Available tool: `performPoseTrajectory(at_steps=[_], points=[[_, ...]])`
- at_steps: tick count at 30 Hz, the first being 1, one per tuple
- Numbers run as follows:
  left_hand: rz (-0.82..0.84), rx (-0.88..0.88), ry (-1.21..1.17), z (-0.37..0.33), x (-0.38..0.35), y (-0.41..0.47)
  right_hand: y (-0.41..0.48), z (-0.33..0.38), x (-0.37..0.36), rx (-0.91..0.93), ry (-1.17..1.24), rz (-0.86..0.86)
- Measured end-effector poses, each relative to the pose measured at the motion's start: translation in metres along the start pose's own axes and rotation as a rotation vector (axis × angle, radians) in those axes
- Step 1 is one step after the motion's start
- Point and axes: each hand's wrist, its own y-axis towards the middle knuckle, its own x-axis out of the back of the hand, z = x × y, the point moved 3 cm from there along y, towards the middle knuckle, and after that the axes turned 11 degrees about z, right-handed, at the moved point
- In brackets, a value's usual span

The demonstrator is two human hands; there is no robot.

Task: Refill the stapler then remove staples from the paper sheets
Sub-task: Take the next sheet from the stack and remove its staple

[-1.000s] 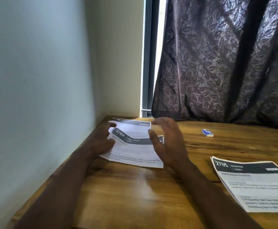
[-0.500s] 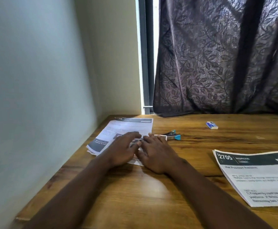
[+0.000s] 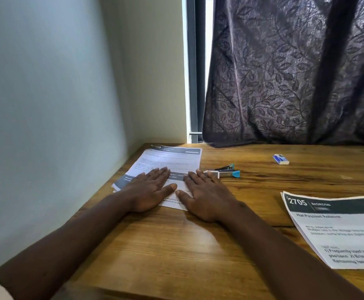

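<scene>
A stack of printed paper sheets (image 3: 165,161) lies at the far left of the wooden table (image 3: 198,245), near the wall corner. My left hand (image 3: 150,189) and my right hand (image 3: 204,193) press flat on the stack side by side, fingers straight. Just right of my right hand's fingertips lies a stapler (image 3: 225,171) with blue ends, its top part lifted open. A small blue-and-white staple box (image 3: 280,159) sits farther back right. Another printed sheet headed "2705" (image 3: 337,228) lies at the right edge.
A plain wall (image 3: 46,115) borders the table on the left. A dark patterned curtain (image 3: 295,72) hangs behind the table's far edge, beside a window frame (image 3: 195,72).
Both hands were lifting and holding the sheets a second ago; the sheets now lie on the table and both hands have flattened and spread on top of them.
</scene>
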Motion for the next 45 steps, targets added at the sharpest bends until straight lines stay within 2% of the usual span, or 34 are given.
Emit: performPoseTrajectory(at_steps=[15, 17, 20, 27, 29, 32, 34, 37, 45], points=[[-0.033, 0.03, 0.019, 0.003, -0.004, 0.001, -0.014, -0.003, -0.003, -0.344, 0.075, 0.039], [-0.04, 0.043, 0.009, 0.003, -0.004, 0.001, -0.01, 0.0, 0.005, -0.381, 0.02, -0.024], [-0.044, 0.049, -0.007, 0.002, -0.003, 0.001, 0.007, 0.008, 0.021, -0.351, 0.017, -0.184], [-0.134, 0.001, -0.097, 0.006, 0.001, 0.001, 0.036, 0.011, 0.022, -0.358, 0.025, -0.338], [-0.218, -0.009, -0.171, 0.014, 0.011, -0.002, 0.037, 0.007, 0.02, -0.343, 0.047, -0.358], [-0.473, 0.002, -0.293, 0.039, 0.027, -0.005, 0.037, 0.006, 0.02, -0.323, 0.064, -0.392], [-0.559, 0.029, -0.35, 0.053, 0.031, -0.005, 0.035, 0.006, 0.019, -0.303, 0.078, -0.399], [-0.569, 0.048, -0.403, 0.057, 0.028, -0.003, 0.032, 0.006, 0.021, -0.285, 0.094, -0.427], [-0.58, -0.063, -0.553, 0.05, 0.027, 0.0, 0.019, 0.0, 0.027, -0.238, 0.238, -0.604]])
